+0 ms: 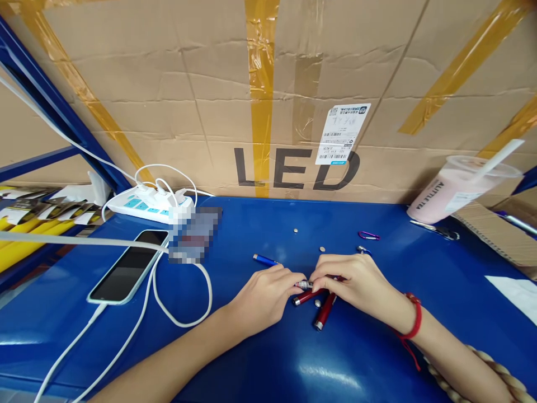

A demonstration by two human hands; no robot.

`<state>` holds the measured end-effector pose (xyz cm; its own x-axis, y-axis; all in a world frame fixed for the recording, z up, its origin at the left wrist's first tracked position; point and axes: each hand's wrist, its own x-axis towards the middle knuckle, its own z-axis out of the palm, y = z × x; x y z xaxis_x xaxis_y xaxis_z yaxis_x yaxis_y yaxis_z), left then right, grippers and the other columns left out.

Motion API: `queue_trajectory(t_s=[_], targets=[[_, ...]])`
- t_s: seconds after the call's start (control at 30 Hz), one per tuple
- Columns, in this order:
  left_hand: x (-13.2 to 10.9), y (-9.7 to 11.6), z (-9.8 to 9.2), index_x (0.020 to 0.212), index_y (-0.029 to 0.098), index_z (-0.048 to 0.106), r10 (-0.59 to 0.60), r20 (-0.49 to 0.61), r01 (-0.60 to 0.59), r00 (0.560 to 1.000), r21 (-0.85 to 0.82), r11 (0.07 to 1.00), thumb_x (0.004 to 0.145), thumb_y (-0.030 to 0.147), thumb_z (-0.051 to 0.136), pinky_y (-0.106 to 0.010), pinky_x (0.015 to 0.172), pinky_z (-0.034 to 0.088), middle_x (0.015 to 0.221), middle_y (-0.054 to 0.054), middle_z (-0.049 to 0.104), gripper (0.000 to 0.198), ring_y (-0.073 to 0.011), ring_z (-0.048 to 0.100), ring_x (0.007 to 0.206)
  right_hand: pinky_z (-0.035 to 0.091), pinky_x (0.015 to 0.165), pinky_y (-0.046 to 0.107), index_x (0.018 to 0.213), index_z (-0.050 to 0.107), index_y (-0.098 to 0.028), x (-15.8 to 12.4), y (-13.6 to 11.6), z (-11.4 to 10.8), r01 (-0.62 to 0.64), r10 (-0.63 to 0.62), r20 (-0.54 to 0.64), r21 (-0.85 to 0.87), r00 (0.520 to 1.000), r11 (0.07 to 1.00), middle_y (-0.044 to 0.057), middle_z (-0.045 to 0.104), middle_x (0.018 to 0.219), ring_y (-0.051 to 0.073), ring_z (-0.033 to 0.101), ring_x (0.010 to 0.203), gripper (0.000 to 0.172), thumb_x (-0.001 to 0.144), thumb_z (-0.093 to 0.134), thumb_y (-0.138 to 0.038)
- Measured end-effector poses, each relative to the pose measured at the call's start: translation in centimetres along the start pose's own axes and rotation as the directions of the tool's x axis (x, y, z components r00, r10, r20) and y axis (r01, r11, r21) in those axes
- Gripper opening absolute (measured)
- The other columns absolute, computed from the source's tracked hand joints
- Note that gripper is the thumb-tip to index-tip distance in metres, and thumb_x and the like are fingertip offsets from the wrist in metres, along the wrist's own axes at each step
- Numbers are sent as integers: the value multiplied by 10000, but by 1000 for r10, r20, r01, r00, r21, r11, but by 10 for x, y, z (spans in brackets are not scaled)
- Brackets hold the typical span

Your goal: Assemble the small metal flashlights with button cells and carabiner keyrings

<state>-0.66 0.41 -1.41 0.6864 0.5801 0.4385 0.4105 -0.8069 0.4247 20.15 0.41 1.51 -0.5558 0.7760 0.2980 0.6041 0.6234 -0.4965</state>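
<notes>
In the head view, the small silver cylinder [304, 285] lay between both hands, just right of the frame's middle and below mid-height. The left hand [265, 294] had thumb and forefinger pinched narrow on its left end; the right hand [354, 280] had its fingertips drawn close together on the right end. The fingers covered much of it, so its full shape was hard to make out. It looked light, stiff and smooth, likely to slip or roll if pinched off-centre; fingertip pads on its sides, near each end, seemed the surest hold. Just below lay two red tubes [319, 321], rigid-looking and best gripped mid-barrel, with a button cell [318, 303] between them, thin enough to need lifting by its rim. All rested over the glossy blue table [251, 364], where round pieces could probably skid.
</notes>
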Motion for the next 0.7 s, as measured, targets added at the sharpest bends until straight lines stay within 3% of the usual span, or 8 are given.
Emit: queue_trajectory(t_s=[0.27,0.43,0.7], targets=[[1,-3,-1,943,134,609,26,-85,-27,996,-10,1000,941,151,371,-266,651,484,797,-62,678,238,-151,596,685,395,456,195,652,706,-186,4,-10,8,-186,197,-30,221,980,957,-6,626,574,84,533,468,174,795,617,-230],[0,-5,0,993,128,609,72,-124,-70,990,13,997,920,107,401,-274,650,486,838,-60,702,222,-155,611,698,398,428,200,612,691,-162,4,-15,11,-231,255,-42,297,966,926,11,603,552,87,522,448,214,779,608,-266],[1,-6,-5,1093,137,598,110,-172,-100,979,62,993,913,112,434,-276,647,483,873,-50,716,245,-149,615,704,435,395,197,606,630,-145,7,-15,10,-428,406,160,495,900,756,24,618,536,112,570,413,275,752,613,-376]])
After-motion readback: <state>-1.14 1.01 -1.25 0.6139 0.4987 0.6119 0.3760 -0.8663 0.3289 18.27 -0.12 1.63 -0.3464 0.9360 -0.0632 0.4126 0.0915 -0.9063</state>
